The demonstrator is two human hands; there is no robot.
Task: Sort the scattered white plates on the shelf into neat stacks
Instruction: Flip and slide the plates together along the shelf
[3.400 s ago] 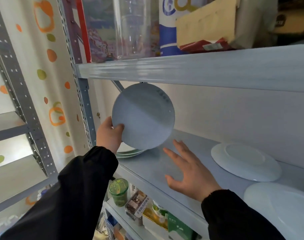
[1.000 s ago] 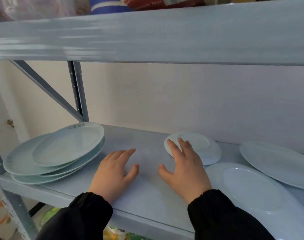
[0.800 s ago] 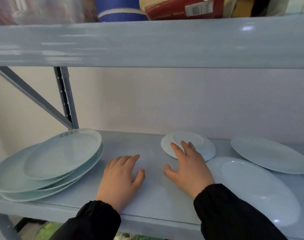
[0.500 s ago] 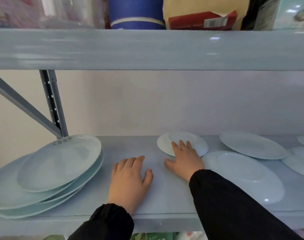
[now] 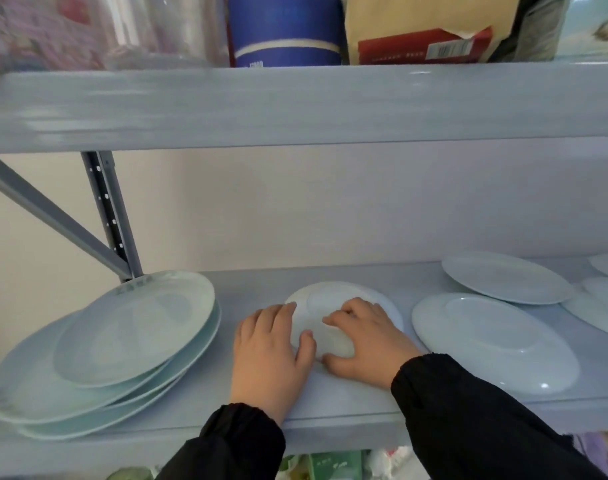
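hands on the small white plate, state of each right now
Left hand: open, flat, fingertips at the small upside-down white plate.
Right hand: open, resting on that plate.

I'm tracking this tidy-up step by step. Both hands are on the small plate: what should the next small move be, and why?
Probably close both hands on the small upside-down plate and lift it. The left hand and right hand lie flat on it with no grip yet, and the stack on the left has a similar small plate on top.

Grey shelf (image 5: 347, 403) bearing white plates

Stack of plates (image 5: 115, 344) at 9 o'clock, small plate (image 5: 333, 299) centre, large plates (image 5: 493, 341) at 3 o'clock.
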